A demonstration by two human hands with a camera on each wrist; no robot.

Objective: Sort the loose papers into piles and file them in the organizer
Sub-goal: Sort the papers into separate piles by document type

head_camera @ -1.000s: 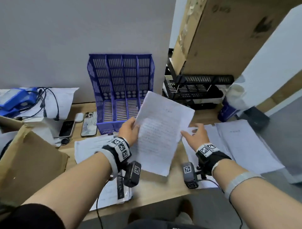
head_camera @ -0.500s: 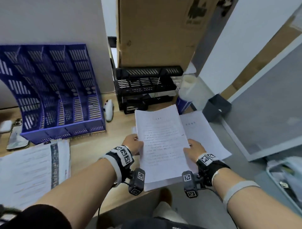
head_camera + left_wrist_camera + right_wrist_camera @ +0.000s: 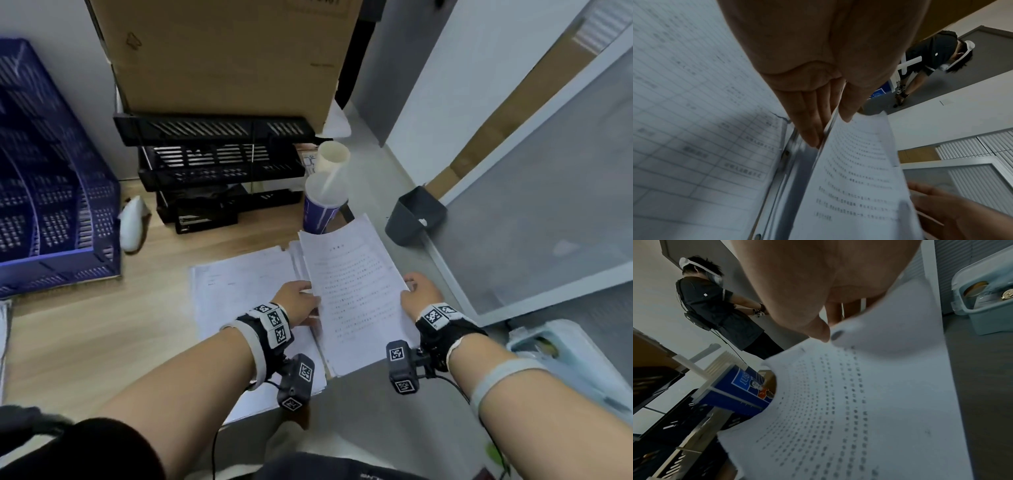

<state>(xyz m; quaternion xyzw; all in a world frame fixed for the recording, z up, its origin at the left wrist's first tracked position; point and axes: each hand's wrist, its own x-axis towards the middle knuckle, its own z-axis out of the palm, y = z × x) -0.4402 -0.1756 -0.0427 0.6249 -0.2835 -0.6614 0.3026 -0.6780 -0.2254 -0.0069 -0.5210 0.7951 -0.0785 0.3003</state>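
Note:
A printed sheet (image 3: pixel 356 291) hangs low over a pile of papers (image 3: pixel 246 284) at the right end of the wooden desk. My left hand (image 3: pixel 301 301) pinches its left edge, thumb above and fingers below, as the left wrist view shows (image 3: pixel 828 123) on the sheet (image 3: pixel 855 170). My right hand (image 3: pixel 419 291) holds the right edge, with the thumb on top and the fingers underneath (image 3: pixel 828 327) of the sheet (image 3: pixel 859 402). Beside my left hand lies a gridded form (image 3: pixel 694 113). The blue slotted organizer (image 3: pixel 51 192) stands far left.
A black tray stack (image 3: pixel 212 164) sits under a large cardboard box (image 3: pixel 222 51) at the back. A blue cup (image 3: pixel 322 205) stands just beyond the sheet, a white mouse (image 3: pixel 132 222) by the organizer. A dark bin (image 3: pixel 414 216) hangs off the desk's right end. Another person (image 3: pixel 715 305) stands behind.
The sheet has travelled right, from in front of the blue organizer to above the right-hand pile, and has come down lower. My right hand, loose before, has taken its right edge.

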